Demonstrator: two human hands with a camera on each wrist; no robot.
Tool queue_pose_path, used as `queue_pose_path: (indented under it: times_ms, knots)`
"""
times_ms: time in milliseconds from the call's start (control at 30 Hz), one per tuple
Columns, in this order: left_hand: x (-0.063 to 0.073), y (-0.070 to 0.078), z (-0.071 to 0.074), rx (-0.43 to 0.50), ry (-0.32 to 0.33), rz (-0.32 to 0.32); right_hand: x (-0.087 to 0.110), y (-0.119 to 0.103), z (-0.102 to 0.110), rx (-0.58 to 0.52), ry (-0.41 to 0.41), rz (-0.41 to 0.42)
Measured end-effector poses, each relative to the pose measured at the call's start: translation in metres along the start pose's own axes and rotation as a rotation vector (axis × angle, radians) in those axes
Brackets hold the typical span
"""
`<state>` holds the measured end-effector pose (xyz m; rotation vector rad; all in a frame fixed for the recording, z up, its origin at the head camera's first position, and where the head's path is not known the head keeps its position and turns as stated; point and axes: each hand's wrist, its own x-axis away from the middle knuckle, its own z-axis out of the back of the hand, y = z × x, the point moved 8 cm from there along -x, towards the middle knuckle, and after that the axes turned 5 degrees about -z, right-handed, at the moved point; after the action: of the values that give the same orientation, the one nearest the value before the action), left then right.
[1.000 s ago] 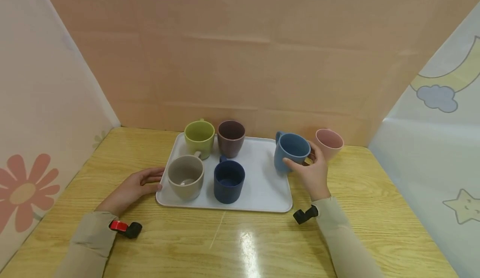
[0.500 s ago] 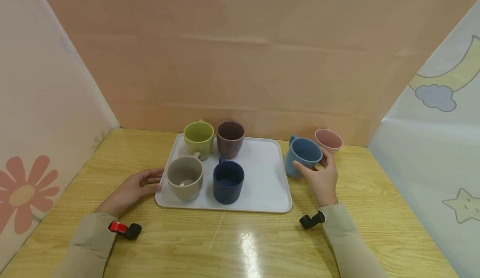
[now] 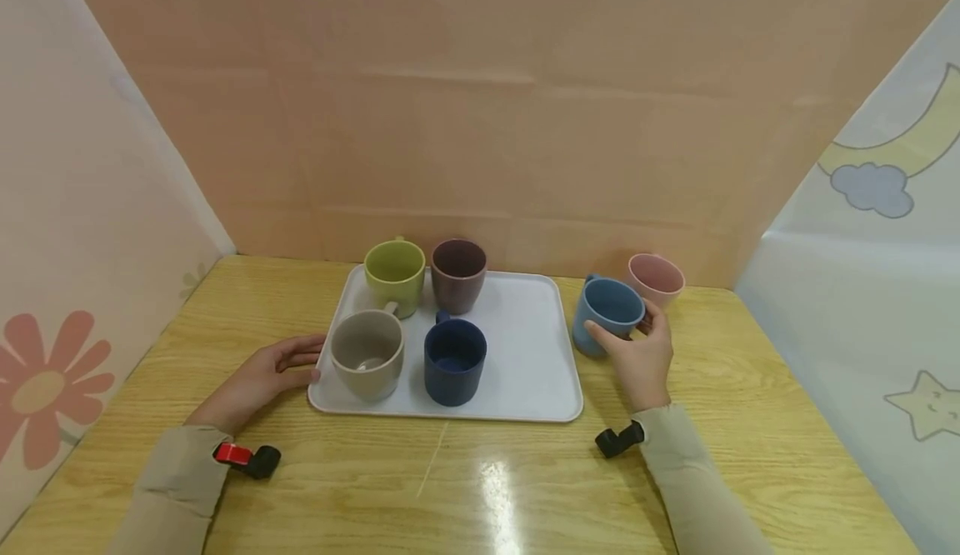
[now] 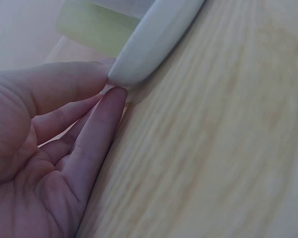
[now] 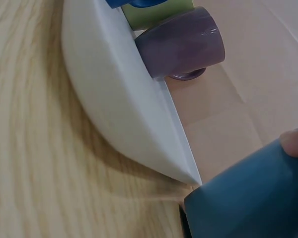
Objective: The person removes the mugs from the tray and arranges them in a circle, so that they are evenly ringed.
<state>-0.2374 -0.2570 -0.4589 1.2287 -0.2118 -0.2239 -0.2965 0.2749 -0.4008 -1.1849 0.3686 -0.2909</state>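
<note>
My right hand (image 3: 637, 355) grips a light blue mug (image 3: 600, 313) by its side, thumb at the front and fingers behind. The mug is just off the tray's right edge, its handle pointing toward the back wall. In the right wrist view the mug's blue wall (image 5: 248, 198) is close to the tray's corner, with one fingertip on it. My left hand (image 3: 270, 376) holds the left edge of the white tray (image 3: 525, 372). In the left wrist view the thumb and a finger (image 4: 99, 134) meet at the tray rim (image 4: 149, 44).
On the tray stand a beige mug (image 3: 367, 363), a dark blue mug (image 3: 453, 372), a green mug (image 3: 393, 276) and a purple mug (image 3: 458, 280). A pink mug (image 3: 656, 280) stands behind the right hand, near the orange back wall (image 3: 420, 122). Side walls flank the wooden table (image 3: 465, 488).
My right hand has carried the light blue mug rightward off the tray to beside its edge, near the pink mug. Over the last half second it is nearly still. The left hand stays at the tray.
</note>
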Motion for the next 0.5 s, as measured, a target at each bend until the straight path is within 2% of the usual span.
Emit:
queue_pose_path:
  times_ms: [300, 500]
  knots:
    - [-0.0005, -0.0007, 0.0002, -0.001, -0.001, 0.015, -0.0019, 0.0012, -0.0018, 0.018, 0.014, 0.040]
    - [0.0009, 0.0037, 0.0001, 0.004, -0.007, -0.007, -0.0031, 0.0003, -0.0047, 0.019, 0.025, 0.086]
